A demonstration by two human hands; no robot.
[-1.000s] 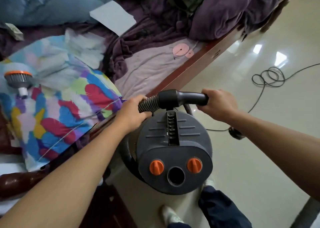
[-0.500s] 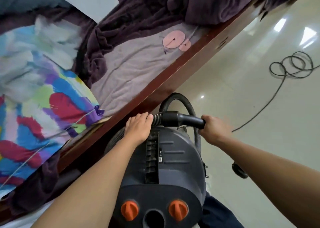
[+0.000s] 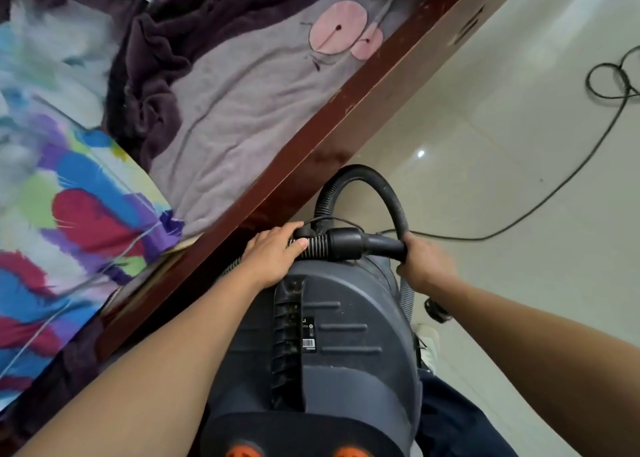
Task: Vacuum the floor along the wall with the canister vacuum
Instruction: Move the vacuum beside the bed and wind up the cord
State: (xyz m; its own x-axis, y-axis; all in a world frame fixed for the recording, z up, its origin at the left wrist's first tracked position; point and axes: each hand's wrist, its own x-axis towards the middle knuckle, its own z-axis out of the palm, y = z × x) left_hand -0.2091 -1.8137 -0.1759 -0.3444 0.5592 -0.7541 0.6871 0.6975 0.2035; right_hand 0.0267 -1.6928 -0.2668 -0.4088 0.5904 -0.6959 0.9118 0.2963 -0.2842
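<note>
A dark grey canister vacuum (image 3: 332,345) with two orange knobs fills the lower middle, held up in front of me. Its black ribbed hose (image 3: 363,186) loops up over the far end and joins a black handle tube (image 3: 353,243) lying across the top. My left hand (image 3: 273,252) rests on the ribbed part of the hose, fingers curled over it. My right hand (image 3: 427,266) grips the right end of the handle tube. Glossy cream floor tiles (image 3: 519,165) stretch to the right.
A bed with a dark red wooden side rail (image 3: 332,127) runs diagonally on the left, covered in a lilac sheet, purple blanket and a bright feather-print quilt (image 3: 69,214). A black power cord (image 3: 568,179) trails and coils across the floor. My shoe (image 3: 427,345) shows below the canister.
The view has tilted down and closer to the canister. The hose loop now shows beyond the handle. Both hands keep their hold on the hose and handle.
</note>
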